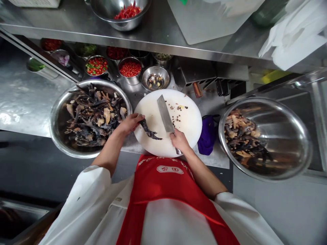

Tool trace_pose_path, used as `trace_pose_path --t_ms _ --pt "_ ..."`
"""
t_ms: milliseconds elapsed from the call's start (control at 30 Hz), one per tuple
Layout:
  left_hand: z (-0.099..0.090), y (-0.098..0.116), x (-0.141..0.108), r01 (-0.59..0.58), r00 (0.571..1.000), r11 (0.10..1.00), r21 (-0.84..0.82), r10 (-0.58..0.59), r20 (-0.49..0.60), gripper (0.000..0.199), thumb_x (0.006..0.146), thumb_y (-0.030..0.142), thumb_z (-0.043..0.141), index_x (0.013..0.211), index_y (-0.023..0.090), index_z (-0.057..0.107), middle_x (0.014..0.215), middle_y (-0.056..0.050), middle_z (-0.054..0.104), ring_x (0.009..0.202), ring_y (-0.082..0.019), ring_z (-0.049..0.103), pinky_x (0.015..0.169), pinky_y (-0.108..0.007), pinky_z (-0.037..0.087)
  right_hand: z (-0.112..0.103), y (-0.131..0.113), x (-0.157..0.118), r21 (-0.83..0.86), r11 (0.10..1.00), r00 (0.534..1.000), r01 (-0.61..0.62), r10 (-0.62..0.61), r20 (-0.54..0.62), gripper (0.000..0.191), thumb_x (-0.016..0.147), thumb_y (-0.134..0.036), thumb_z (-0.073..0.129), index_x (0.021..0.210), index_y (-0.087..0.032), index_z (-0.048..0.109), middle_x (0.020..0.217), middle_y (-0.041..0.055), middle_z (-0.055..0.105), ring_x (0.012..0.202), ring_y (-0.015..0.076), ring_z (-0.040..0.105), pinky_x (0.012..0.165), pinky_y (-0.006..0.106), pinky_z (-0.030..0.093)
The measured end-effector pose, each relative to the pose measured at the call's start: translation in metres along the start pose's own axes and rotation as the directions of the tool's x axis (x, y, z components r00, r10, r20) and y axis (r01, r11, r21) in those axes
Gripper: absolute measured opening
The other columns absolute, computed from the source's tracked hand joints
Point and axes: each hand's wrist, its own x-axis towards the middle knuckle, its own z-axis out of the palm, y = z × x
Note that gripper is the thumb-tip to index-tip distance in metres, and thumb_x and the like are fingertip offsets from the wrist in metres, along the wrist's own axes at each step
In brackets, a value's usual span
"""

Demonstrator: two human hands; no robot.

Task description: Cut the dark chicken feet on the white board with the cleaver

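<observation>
My left hand (131,124) grips a dark chicken foot (147,130) by its upper end, its claws pointing right over the round white cutting board (143,102). In my right hand (179,140) is the handle of a cleaver (166,115), its broad blade angled up and to the left above the board. Small dark bits (176,119) lie scattered on the board's right half. Left of the board, a large steel bowl (57,136) holds a heap of dark chicken feet (94,119). A second large steel bowl (291,136) on the right holds dark and pale pieces (242,132).
Behind the board stand a small bowl of scraps (155,79), a container of chopped red chillies (130,69) and a knife block (194,76). A purple cloth (208,134) lies right of the board. A steel shelf (158,42) overhangs the back.
</observation>
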Motion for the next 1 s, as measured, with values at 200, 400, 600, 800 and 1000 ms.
trace_pose_path --t_ms 200,400,600,800,1000 --pt "0.061 -0.009 0.056 0.051 0.932 0.952 0.302 0.063 -0.356 0.034 0.085 0.044 0.045 0.073 0.016 0.059 0.058 -0.006 0.056 0.065 -0.020 0.058 0.058 -0.028 0.036 0.001 0.002 -0.016 0.131 0.990 0.989 -0.048 0.066 -0.134 0.023 0.086 -0.028 0.037 0.094 -0.020 0.057 0.064 0.0013 0.064 0.062 0.0201 0.062 0.062 0.028 0.046" --pt "0.077 -0.005 0.073 0.165 0.866 0.827 0.537 0.139 -0.480 0.033 0.086 0.039 0.048 0.106 0.015 0.055 0.093 -0.019 0.068 0.092 -0.033 0.063 0.076 -0.036 0.040 0.007 -0.021 -0.024 0.175 0.984 0.982 -0.015 0.048 -0.185 0.024 0.090 -0.033 0.036 0.099 -0.020 0.053 0.067 0.0031 0.065 0.063 0.0207 0.063 0.064 0.029 0.047" --pt "0.075 -0.006 0.070 0.198 0.878 0.774 0.602 0.132 -0.460 0.035 0.086 0.041 0.048 0.112 0.017 0.049 0.094 -0.019 0.066 0.092 -0.034 0.063 0.078 -0.038 0.040 0.024 -0.030 -0.019 0.008 1.000 0.993 -0.026 0.026 -0.119 0.021 0.087 -0.026 0.037 0.099 -0.018 0.053 0.080 0.0093 0.069 0.074 0.0245 0.065 0.069 0.031 0.046" --pt "0.077 -0.008 0.069 0.207 0.891 0.727 0.654 0.136 -0.433 0.033 0.089 0.041 0.045 0.110 0.018 0.054 0.091 -0.017 0.066 0.090 -0.034 0.064 0.076 -0.039 0.043 0.026 -0.029 -0.016 -0.006 0.998 0.991 -0.061 0.060 -0.121 0.020 0.087 -0.024 0.037 0.098 -0.019 0.052 0.080 0.0094 0.068 0.074 0.0253 0.064 0.069 0.032 0.046" --pt "0.064 -0.028 0.046 -0.242 0.855 0.479 0.844 0.517 -0.048 0.041 0.091 0.026 0.041 0.132 0.023 0.049 0.137 -0.014 0.047 0.124 -0.029 0.046 0.097 -0.041 0.041 0.016 -0.017 -0.004 0.202 0.974 0.984 -0.106 0.132 -0.119 0.015 0.085 -0.025 0.040 0.094 -0.021 0.050 0.063 0.0013 0.062 0.059 0.0210 0.062 0.060 0.030 0.047"
